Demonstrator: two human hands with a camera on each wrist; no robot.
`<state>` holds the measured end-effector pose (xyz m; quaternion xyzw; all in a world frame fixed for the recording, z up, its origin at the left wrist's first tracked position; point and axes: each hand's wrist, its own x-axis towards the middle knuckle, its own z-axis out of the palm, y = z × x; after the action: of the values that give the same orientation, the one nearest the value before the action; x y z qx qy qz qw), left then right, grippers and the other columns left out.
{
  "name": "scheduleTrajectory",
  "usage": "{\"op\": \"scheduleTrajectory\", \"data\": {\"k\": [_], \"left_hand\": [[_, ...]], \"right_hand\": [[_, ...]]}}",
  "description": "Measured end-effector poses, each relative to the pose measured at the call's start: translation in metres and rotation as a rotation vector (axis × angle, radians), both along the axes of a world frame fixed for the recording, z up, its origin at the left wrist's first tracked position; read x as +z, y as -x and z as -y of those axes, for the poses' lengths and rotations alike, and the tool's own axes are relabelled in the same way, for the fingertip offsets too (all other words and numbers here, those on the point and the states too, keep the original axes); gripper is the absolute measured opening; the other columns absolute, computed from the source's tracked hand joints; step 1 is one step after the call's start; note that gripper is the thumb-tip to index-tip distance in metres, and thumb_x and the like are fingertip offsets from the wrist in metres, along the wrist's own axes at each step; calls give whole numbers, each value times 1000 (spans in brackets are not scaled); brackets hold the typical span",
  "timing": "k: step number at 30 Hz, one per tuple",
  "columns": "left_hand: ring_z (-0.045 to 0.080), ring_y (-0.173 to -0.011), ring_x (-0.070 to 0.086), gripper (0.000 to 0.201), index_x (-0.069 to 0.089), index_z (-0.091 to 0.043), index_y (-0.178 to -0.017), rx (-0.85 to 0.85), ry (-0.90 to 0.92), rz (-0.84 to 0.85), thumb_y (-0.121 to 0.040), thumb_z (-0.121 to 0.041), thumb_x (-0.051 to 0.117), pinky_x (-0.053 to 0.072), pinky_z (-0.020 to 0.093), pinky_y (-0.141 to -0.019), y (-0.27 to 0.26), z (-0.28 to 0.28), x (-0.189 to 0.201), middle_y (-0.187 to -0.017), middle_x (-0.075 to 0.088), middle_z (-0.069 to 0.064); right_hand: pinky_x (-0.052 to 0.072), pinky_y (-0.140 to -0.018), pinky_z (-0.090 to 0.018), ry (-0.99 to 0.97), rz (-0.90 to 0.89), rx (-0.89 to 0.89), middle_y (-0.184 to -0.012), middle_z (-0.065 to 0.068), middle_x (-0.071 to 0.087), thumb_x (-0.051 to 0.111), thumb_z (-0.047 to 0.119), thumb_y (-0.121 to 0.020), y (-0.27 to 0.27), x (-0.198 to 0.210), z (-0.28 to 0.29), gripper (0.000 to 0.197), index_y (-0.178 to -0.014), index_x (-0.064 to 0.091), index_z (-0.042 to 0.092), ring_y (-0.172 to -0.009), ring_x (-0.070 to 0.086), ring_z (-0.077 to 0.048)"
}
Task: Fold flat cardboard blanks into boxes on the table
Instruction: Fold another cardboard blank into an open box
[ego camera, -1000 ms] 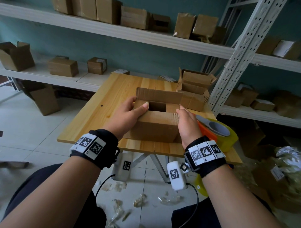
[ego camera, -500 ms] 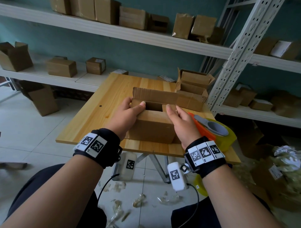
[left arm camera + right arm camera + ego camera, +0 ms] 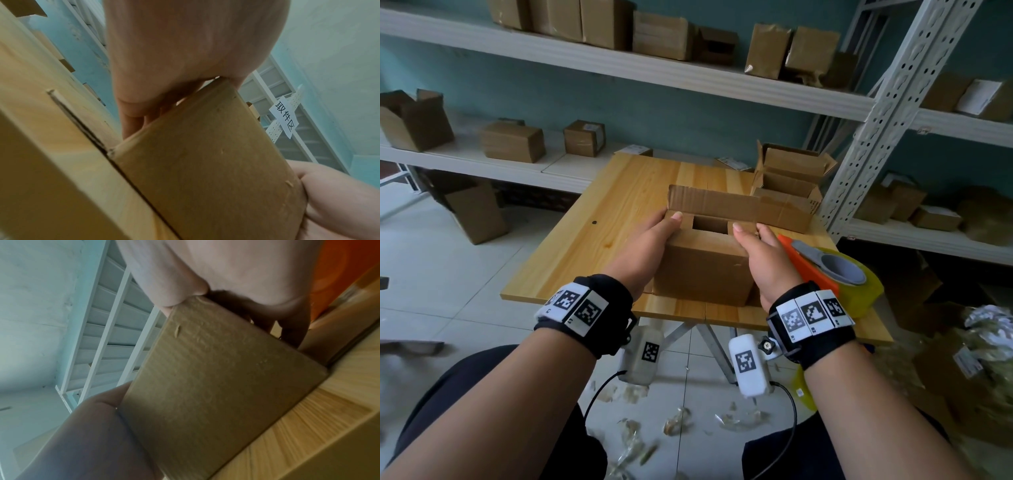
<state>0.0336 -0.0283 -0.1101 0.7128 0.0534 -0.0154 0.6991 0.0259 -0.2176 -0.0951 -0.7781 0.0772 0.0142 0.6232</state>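
White metal shelving (image 3: 619,70) runs along the teal wall behind, carrying many closed and open cardboard boxes. In front of it stands the wooden table (image 3: 599,219), its light planks running away from the person.

On the near middle of the table sits the cardboard box (image 3: 702,270) being folded. Its far long flap (image 3: 714,204) stands upright, its near long flap lies folded down over the top, and a dark square opening (image 3: 710,224) shows between them. At the far right corner of the table, just behind this box, two more open boxes (image 3: 789,181) stand nested close together with their flaps up.

To the right of the box, near the table's right edge, lies an orange tape dispenser (image 3: 815,263) with a yellowish roll of tape (image 3: 859,284).

The left hand (image 3: 643,250) grasps the box's left end: the thumb lies over the folded top while the fingers (image 3: 133,123) curl down along the side wall, as the left wrist view shows. The right hand (image 3: 765,257) grasps the right end the same way, thumb on top near the opening and fingers (image 3: 294,332) wrapped down the right side, with the orange dispenser just beyond them. Both wrists wear black bands with square printed markers.

Scraps of clear tape (image 3: 678,425) lie scattered on the tiled floor below the table.
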Motion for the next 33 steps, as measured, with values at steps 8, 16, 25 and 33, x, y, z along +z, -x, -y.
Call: {"op": "scheduleTrajectory", "data": {"k": [8, 16, 25, 33], "left_hand": [[14, -108, 60, 37, 44, -36, -146, -53, -74, 4, -110, -45, 47, 44, 28, -80, -1, 0, 2, -122, 61, -7], [10, -111, 57, 50, 36, -34, -158, 0, -95, 65, -110, -42, 47, 43, 28, -88, 2, 5, -2, -126, 57, -13], [11, -111, 62, 56, 33, -43, -158, -16, -89, 122, -107, -47, 55, 50, 27, -87, 9, 4, 2, -140, 57, -7], [24, -119, 65, 55, 43, -44, -149, -9, -90, 109, -99, -57, 62, 55, 50, -105, 4, 1, -1, -143, 60, 0]], "right_hand": [[29, -121, -47, -4, 56, -10, -171, 3, 26, 60, 49, -103, 2, 0, 2, 70, -164, 27, 36, -156, 27, -24], [31, -118, -37, 52, 218, -10, -171, 6, 27, 66, 44, -101, 0, -6, 4, 76, -164, 25, 36, -157, 27, -18], [36, -117, -39, 70, 246, -40, -167, 7, 35, 67, 48, -98, -4, -11, 6, 74, -162, 32, 36, -153, 33, -17], [52, -107, -51, 83, 274, -52, -144, 10, 60, 69, 76, -72, -13, -20, 5, 79, -143, 52, 45, -135, 56, -20]]}}
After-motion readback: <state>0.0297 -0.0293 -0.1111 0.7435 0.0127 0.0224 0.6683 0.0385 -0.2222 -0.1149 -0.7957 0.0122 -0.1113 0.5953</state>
